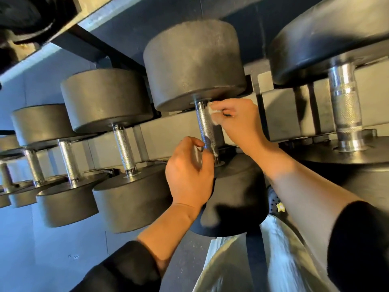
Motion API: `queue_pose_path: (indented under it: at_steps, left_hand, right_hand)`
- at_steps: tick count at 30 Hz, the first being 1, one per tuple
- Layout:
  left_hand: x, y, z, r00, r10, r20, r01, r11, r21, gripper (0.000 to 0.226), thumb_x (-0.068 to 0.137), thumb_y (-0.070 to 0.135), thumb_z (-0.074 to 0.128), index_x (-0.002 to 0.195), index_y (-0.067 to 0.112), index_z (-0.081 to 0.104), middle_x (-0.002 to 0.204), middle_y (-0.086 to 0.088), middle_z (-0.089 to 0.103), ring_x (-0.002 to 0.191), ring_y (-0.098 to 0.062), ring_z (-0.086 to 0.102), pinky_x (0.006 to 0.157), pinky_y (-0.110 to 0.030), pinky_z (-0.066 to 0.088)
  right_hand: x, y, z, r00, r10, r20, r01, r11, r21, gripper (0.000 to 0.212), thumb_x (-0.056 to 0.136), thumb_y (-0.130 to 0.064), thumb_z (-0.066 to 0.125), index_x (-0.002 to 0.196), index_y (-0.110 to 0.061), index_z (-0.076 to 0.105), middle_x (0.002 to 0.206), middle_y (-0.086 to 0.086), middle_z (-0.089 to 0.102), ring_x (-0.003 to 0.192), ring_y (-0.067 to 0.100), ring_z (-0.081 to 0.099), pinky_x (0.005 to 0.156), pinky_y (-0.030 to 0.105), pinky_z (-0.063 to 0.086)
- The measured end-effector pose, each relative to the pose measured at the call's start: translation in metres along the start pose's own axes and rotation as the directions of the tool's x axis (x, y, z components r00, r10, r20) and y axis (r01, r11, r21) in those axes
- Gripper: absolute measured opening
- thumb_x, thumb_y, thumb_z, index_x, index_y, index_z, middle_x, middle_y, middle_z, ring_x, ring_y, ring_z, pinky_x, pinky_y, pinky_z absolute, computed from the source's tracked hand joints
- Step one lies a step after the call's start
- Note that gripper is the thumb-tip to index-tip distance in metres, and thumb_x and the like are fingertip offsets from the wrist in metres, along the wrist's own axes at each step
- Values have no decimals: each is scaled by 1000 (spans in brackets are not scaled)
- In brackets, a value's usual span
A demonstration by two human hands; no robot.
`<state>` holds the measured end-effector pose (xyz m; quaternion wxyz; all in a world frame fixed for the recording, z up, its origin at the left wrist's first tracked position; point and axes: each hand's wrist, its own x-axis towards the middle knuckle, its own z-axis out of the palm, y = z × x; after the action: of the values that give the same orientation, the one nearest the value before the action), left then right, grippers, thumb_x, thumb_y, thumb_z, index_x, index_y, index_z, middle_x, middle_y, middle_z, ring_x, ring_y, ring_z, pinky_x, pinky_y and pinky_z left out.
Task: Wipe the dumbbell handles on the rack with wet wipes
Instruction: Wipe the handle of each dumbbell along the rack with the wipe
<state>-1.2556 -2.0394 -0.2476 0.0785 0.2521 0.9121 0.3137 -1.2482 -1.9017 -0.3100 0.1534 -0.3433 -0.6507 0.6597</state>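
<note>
Right hand (237, 121) pinches the wipe (213, 114) against the handle (205, 127); left hand (189, 173) curls loosely, empty, at seven o'clock; other handles likely remain.

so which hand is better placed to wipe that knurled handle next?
Right. The right hand already pinches the wet wipe against the top of the handle. The left hand curls beside its lower end and holds no wipe.

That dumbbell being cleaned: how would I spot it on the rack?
Follow the rack of dumbbells to the handle between both hands. The right hand pinches a white wipe at its top; the left hand sits by its lower end. Neighbouring handles go untouched.
</note>
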Motion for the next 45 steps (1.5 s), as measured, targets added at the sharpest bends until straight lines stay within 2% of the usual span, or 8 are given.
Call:
queue_pose_path:
  at_steps: [3, 9, 14, 20, 31, 36, 39, 45]
  left_hand:
    - [0, -1, 0, 1000, 1, -4, -1, 1000, -5, 26, 79, 34, 44, 84, 13, 58, 65, 14, 49, 54, -6, 47, 51, -14, 36]
    - [0, 0, 0, 1000, -6, -13, 7, 1000, 18, 23, 78, 35, 44, 84, 16, 56, 63, 14, 47, 53, -6, 46, 51, -15, 35]
    - [-1, 3, -1, 1000, -28, -11, 28, 999, 16, 8, 78, 26, 52, 85, 21, 52, 55, 14, 39, 47, -7, 41, 48, -13, 29]
    - [-2, 2, -1, 1000, -8, -14, 7, 1000, -19, 14, 79, 26, 56, 92, 21, 54, 57, 12, 44, 47, -9, 43, 48, -23, 37]
    - [-2, 61, 22, 998, -40, 50, 55, 931, -361, 27, 82, 9, 68, 95, 28, 54, 75, 18, 54, 75, 3, 56, 67, -5, 40]
    - [-14, 93, 68, 974, -13, 226, 121, 875, -470, 25, 83, 20, 69, 106, 22, 60, 82, 13, 57, 80, -1, 54, 74, -8, 40]
    - [-17, 97, 86, 956, 32, 292, 125, 855, -503, 34, 81, 22, 73, 112, 21, 60, 86, 6, 61, 86, -6, 57, 82, -17, 41]
    - [-23, 75, 96, 887, -36, 460, 303, 798, -521, 62, 74, 38, 76, 130, 28, 50, 95, 14, 59, 101, -4, 55, 102, -35, 42]
  right_hand:
    - [-7, 3, -1, 999, 48, 23, -49, 998, 48, 23, 76, 5, 70, 94, -9, 71, 88, 1, 68, 78, 5, 64, 74, 12, 50]
    - [-28, 4, -27, 942, 182, 283, -158, 982, -107, 23, 71, 6, 74, 83, -13, 68, 73, -7, 63, 65, -1, 61, 61, 14, 46]
    - [-35, -6, -23, 974, 104, 200, -87, 992, -90, 21, 73, 7, 71, 91, -4, 69, 71, -5, 60, 57, -8, 57, 58, 7, 43]
    - [-47, -20, -32, 923, 166, 347, -47, 944, -325, 16, 77, 6, 67, 91, 1, 71, 83, 8, 66, 70, 3, 60, 62, 8, 45]
    - [-51, -57, -119, 1000, -9, -20, -3, 848, -529, 26, 75, 2, 72, 90, -18, 69, 86, -5, 65, 81, 7, 61, 77, 15, 48]
    - [-43, -54, -158, 978, -184, -97, 68, 723, -687, 30, 74, 8, 68, 85, -20, 69, 76, -12, 62, 70, 0, 57, 67, 0, 39]
    - [-39, -50, -168, 942, -334, -28, 189, 599, -778, 28, 75, 12, 63, 92, -10, 70, 89, 2, 67, 80, 3, 56, 71, 3, 39]
    - [-21, -37, -170, 884, -372, 283, 387, 244, -889, 42, 68, 17, 58, 103, -4, 68, 106, 10, 68, 101, 31, 61, 78, 39, 54]
